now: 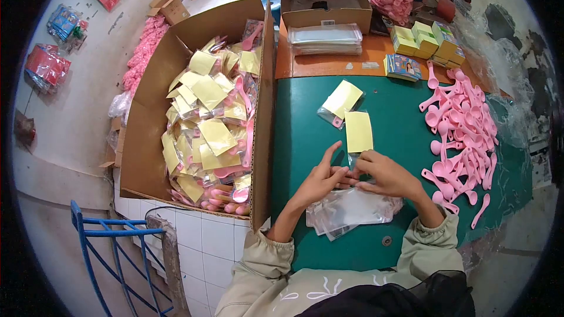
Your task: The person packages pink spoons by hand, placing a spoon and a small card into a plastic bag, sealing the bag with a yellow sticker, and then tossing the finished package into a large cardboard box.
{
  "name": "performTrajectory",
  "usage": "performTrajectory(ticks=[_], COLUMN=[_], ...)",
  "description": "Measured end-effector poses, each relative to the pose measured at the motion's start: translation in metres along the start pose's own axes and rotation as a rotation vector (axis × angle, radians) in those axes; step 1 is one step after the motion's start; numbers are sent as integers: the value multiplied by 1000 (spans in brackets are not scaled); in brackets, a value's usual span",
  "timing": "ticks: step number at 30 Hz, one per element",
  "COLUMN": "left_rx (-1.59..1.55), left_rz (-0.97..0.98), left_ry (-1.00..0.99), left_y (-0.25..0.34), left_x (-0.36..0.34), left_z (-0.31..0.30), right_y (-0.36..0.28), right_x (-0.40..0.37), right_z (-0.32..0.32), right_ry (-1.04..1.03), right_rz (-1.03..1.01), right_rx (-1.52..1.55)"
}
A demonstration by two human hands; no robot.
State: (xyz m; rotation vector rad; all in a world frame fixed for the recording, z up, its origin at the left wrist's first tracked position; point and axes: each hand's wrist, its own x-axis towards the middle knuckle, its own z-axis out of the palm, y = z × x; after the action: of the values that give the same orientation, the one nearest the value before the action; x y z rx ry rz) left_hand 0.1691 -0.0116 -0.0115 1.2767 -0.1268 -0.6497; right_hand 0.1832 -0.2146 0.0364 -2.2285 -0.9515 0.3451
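Note:
My left hand [322, 183] has one finger pointing up and its other fingers stretched to the right, fingers apart. Against its fingertips, my right hand [389, 175] is closed in a pinch at the lower end of a clear plastic bag with a yellow card [359, 132] inside. The fingers partly hide that end. Beneath both hands lies a loose stack of empty clear plastic bags [355, 208]. Just beyond, a second bagged yellow card [342, 99] rests at a tilt, with a bit of pink showing.
Left stands a tall cardboard box [141, 141] full of bagged cards and pink spoons. A heap of pink spoons [461, 135] covers the right of the green table [311, 246]. Behind are stacked plastic bags [325, 38], small card stacks [426, 41] and an open carton [326, 14].

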Motion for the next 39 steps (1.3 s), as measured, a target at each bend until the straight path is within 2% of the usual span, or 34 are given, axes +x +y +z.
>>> performTrajectory(ticks=[4, 9, 13, 16, 19, 21, 22, 23, 24, 25, 26, 27, 32, 34, 36, 39], left_rx=[37, 24, 89, 99, 77, 35, 61, 88, 116, 125, 133, 139, -39, -168, -182, -207], left_rz=[-12, -75, -29, 26, 30, -25, -34, -42, -50, -45, -41, -38, -1, 46, 63, 62], left_ry=[21, 65, 65, 69, 79, 34, 6, -23, -56, -76, -98, -117, -89, -75, -48, -36], left_y=[5, 10, 4, 3, 10, 17, 17, 15, 14, 16, 17, 18, 17, 14, 14, 15], left_x=[-1, 2, 12, 18, 14, 9, 9, 8, 7, 7, 8, 8, 8, 11, 12, 8], left_z=[3, 4, 4, 6, 10, 7, 6, 5, 5, 5, 5, 7, 15, 16, 17, 15], right_y=[-1, -1, -10, -8, -7, 6, 22, 28, 57, 83, 84, 154, 166, 112, 23, 16], right_x=[0, 1, 1, -5, -29, -60, -85, -117, -148, -177, -194, -259, -256, -158, -64, -20], right_z=[5, 9, 15, 5, -34, -69, -90, -122, -138, -164, -192, -223, -185, -115, -59, -14], right_ry=[3, 31, 44, 39, -154, -53, 17, 67, 316, 475, 605, 666, 736, 556, 345, 355], right_rz=[23, -90, -145, -206, -44, -66, -23, 292, 186, 284, 536, 879, 661, 174, 113, 51], right_rx=[-49, -88, -101, -10, 345, 387, 412, 526, 571, 586, 350, -101, -713, -369, -4, -70])
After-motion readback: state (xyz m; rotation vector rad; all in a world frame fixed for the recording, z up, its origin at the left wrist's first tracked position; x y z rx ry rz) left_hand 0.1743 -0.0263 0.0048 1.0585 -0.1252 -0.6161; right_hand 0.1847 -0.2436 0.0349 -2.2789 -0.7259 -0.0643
